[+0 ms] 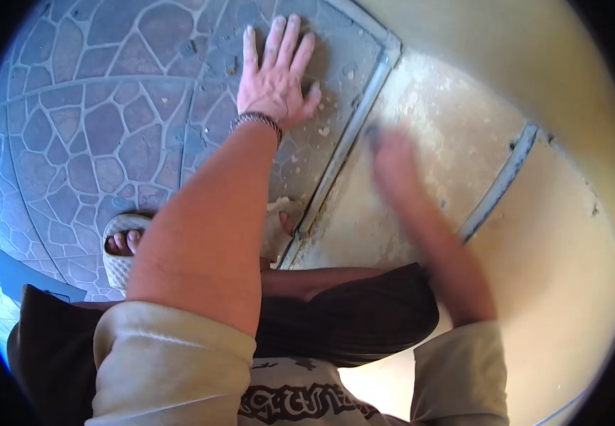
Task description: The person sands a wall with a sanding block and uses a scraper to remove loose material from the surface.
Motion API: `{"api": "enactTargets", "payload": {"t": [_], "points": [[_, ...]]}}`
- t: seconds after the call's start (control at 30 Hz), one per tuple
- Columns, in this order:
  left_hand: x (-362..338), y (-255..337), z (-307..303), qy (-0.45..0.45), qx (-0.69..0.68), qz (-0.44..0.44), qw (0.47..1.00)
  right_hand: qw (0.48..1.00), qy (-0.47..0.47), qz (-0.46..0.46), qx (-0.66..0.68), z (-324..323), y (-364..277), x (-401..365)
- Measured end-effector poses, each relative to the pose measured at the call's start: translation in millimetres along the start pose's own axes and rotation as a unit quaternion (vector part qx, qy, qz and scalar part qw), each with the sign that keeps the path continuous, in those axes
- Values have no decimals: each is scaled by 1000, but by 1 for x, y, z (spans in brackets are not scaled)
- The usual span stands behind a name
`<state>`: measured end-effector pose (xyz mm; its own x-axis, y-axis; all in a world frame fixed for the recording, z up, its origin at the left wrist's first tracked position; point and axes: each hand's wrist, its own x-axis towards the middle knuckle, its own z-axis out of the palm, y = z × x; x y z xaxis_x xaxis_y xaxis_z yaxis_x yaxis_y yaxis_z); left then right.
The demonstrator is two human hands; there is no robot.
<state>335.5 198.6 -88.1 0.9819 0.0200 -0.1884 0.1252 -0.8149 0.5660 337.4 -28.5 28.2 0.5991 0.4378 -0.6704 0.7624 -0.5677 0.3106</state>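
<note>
Fingers of left hand (275,78) spread, pressed flat on stone-pattern floor tile (109,121); right hand (393,160) blurred over gritty pale slab (456,135) beside metal strip (354,131), finger state unreadable; slab likely rigid, rough, fixed, so flat-palm contact, no grip point.

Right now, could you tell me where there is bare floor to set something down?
The patterned tiles left of the left hand lie bare, down to the sandalled foot. The pale floor beyond the second metal strip is bare too. It is tight between the left hand and the first metal strip, where crumbs lie, and around the blurred right hand.
</note>
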Motion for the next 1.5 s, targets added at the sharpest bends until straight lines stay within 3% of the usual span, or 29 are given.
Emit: {"api": "enactTargets", "payload": {"t": [0.1,0.17,0.2,0.27,0.37,0.43,0.47,0.63,0.7,0.77,0.8,0.9,0.97,1.07,1.17,1.23,1.33,1.4,1.43,1.5], "points": [[0,-4,4,3,-2,-1,1000,990,81,-106,36,-4,-18,-19],[1,-3,6,8,7,0,1000,987,43,147,41,-38,21,32],[0,-3,4,7,6,-3,1000,978,26,200,43,-46,23,41],[-5,1,3,4,7,3,1000,984,20,169,49,-17,-2,10],[1,-3,6,6,-1,0,1000,995,71,-17,67,10,-47,-44],[1,-3,4,6,10,3,1000,989,56,79,108,3,-32,-30],[0,-2,5,9,4,3,1000,953,-4,242,180,-40,-7,10],[0,-3,0,9,-4,2,1000,976,132,147,87,4,-38,-45],[4,-5,0,15,-8,3,1000,976,93,109,165,-10,-45,-67],[1,-3,2,22,-11,4,1000,969,55,193,144,-45,-11,-53],[0,-2,1,22,-8,2,1000,953,42,288,79,-73,26,-27],[0,-3,-1,16,-10,8,1000,932,81,343,82,-90,31,-29],[5,-3,-5,6,-10,-1,1000,993,27,74,82,-37,-35,-95],[1,-1,-5,-15,-14,-4,1000,994,95,26,54,-48,-29,-97],[-1,-1,-5,-4,-3,0,1000,975,17,211,63,-76,6,-68],[1,2,-11,-21,-6,4,1000,936,-19,347,54,-101,35,-51],[1,2,-14,-35,-4,-7,999,994,12,97,53,-56,-30,-97],[3,0,-12,-17,7,-5,1000,992,105,42,-63,-69,9,-91],[0,2,-10,-16,8,-4,1000,971,-13,237,-37,-96,49,-66],[-5,1,-9,-23,-2,-1,1000,928,36,370,-15,-124,76,-49]]}}
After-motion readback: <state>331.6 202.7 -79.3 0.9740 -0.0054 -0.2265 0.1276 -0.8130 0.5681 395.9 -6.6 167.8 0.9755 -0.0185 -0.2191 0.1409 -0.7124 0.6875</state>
